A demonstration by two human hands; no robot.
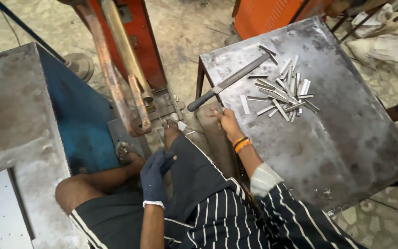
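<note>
Step in hand, by my read: picking a strip off the bench. Right hand (228, 121) sits at the near-left edge of the grey steel table (346, 147), fingers loosely spread and flat-ish on the surface, holding nothing I can see. Nearest piece is a single short metal strip (244, 104) lying just beyond the fingertips, apart from the main pile of strips (285, 92), which sits further in toward the table's middle.

Left hand (154, 177) wears a dark blue glove and rests on the lap between the knees, fingers curled partway; can't tell whether it has anything in it (looks empty, but the palm is hidden).

Orientation: the lone strip's long axis runs roughly away from the person, near end toward the hand, flat on the table. The pile is jumbled, no common direction. The long flat file (229, 82) lies diagonally, black handle overhanging the table's left edge, tip pointing to the far right toward the pile.

Next move, as I judge it: a short reach forward and a fingertip pinch across the strip's narrow width; it's thin and flat, so lifting one edge first is probably needed.

Bare feet rest by the rusty pedal press (130, 92).
</note>
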